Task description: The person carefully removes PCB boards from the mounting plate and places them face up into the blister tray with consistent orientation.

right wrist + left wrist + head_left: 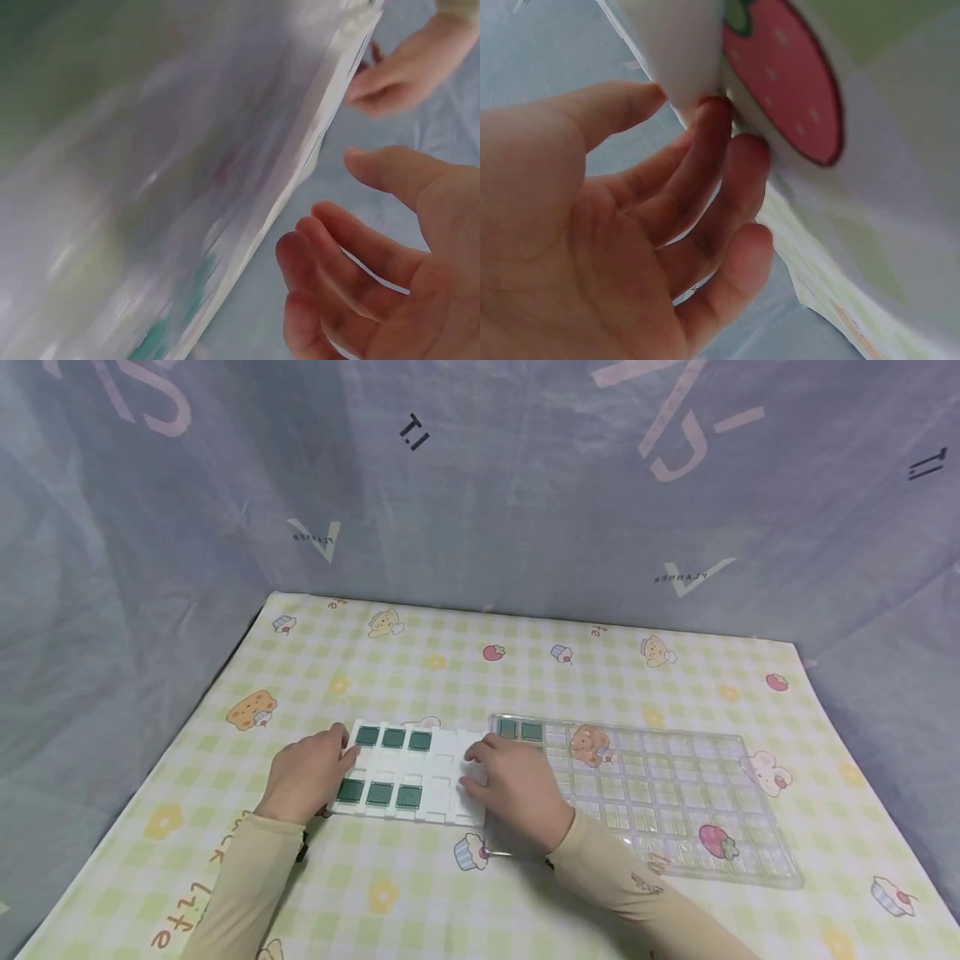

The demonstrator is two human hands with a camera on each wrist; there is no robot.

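Note:
A white tray (438,777) lies on the table, with green square chips (393,738) in two rows, three visible in each. At the tray's left end is my left hand (307,772); in the left wrist view its thumb (622,105) meets the white edge and a bent fingertip sits between edge and tablecloth. Over the tray's right end hovers my right hand (521,785), fingers loosely bent with nothing between them. Beside it a clear plastic tray (675,802) of many small compartments holds green chips (532,731) at its far left corner. My right hand and forearm cover part of it.
Under both trays is a green-checked tablecloth (382,860) with printed cartoon figures. Grey-blue fabric (480,510) hangs behind the table and at its sides. My right sleeve (622,877) crosses the near side of the clear tray.

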